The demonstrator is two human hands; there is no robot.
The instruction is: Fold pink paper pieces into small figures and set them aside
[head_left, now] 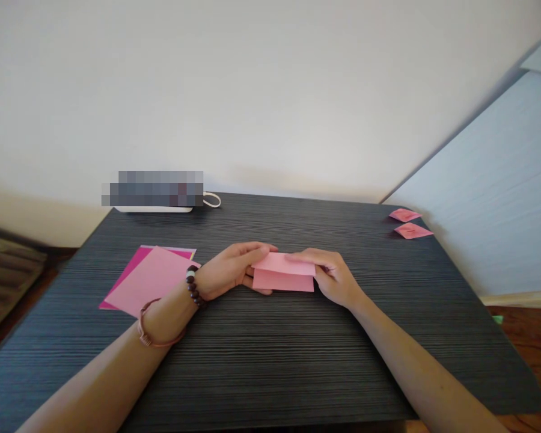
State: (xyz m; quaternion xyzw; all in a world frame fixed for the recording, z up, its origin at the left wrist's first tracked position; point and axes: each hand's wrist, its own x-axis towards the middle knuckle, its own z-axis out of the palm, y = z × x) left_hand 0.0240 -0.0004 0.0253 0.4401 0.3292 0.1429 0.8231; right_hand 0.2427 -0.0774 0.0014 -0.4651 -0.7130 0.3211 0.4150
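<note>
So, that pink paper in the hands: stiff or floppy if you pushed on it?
The paper likely bends easily, as it is visibly folded. It looks thin, so probably light. With the left hand and right hand holding its ends, it may resist sliding away.

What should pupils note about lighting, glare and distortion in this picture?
In the head view, coarse pixel blocks obscure the grey object with a white base; the plain white wall shows brownish shading low down; the folded pink paper sheet shows no harsh glare; the black grained table looks stretched at its near right corner.
</note>
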